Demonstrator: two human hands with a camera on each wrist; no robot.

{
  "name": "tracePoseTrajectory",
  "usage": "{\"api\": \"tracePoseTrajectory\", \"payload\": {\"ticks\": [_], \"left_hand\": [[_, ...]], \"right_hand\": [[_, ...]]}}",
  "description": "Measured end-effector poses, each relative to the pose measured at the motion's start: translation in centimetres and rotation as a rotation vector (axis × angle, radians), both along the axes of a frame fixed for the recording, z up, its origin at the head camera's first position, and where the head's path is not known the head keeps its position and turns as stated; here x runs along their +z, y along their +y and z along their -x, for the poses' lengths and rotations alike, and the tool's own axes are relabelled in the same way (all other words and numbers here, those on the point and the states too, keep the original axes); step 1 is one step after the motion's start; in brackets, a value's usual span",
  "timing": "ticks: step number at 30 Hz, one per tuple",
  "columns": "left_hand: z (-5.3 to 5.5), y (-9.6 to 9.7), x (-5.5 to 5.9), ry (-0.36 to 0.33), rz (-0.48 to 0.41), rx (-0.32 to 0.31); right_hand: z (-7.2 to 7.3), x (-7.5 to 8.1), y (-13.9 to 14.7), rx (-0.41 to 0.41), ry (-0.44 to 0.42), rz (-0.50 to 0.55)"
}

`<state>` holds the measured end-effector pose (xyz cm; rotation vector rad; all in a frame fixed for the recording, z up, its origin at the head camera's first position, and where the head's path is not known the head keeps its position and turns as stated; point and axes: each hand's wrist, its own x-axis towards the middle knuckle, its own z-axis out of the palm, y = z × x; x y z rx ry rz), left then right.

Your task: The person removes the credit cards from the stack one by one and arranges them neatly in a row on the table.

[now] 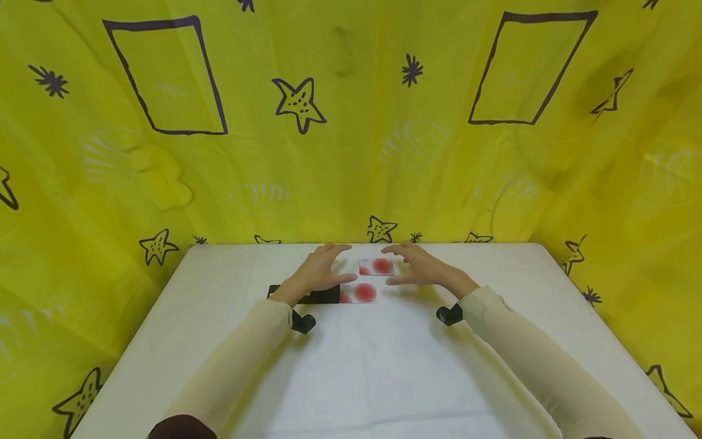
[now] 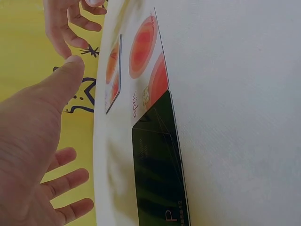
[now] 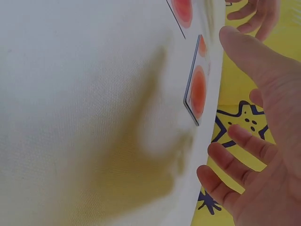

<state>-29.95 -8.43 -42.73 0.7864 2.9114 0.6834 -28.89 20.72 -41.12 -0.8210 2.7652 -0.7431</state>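
Note:
Both hands hover over the far part of the table, on either side of a small white card with red-orange circles (image 1: 376, 266). My left hand (image 1: 318, 268) has its fingers spread and thumb apart, with nothing in its grasp. Opposite it, my right hand (image 1: 419, 265) is likewise spread and holds nothing. Nearer me lies a second white card with orange circles and a chip (image 2: 142, 52). A dark green card (image 2: 157, 155) meets its left end; in the head view my left wrist hides part of this dark card. The far card shows a thick edge in the right wrist view.
The white table (image 1: 367, 366) has rounded far corners. Behind it hangs a yellow curtain (image 1: 340, 164) with drawn stars and frames. A dark piece (image 1: 303, 322) sits at my left wrist, another dark piece (image 1: 450, 314) at the right. Hand shadows fall on the cloth.

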Motion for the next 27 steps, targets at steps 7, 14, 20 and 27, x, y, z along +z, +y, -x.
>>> {"api": "tracePoseTrajectory", "payload": {"ticks": [7,14,20,27], "left_hand": [[0.8,1.0,-0.6,-0.015,0.01,-0.003],[1.7,1.9,-1.1,0.0,0.022,-0.05],[2.3,2.5,-1.4,-0.009,0.033,-0.066],[2.8,3.0,-1.9,-0.018,0.089,-0.043]], "right_hand": [[1.0,-0.7,0.3,-0.023,0.0,0.003],[1.7,-1.4,0.2,-0.034,0.002,0.015],[2.1,-1.6,0.0,-0.041,0.01,0.025],[2.6,-1.9,0.1,-0.066,-0.022,0.02]]}}
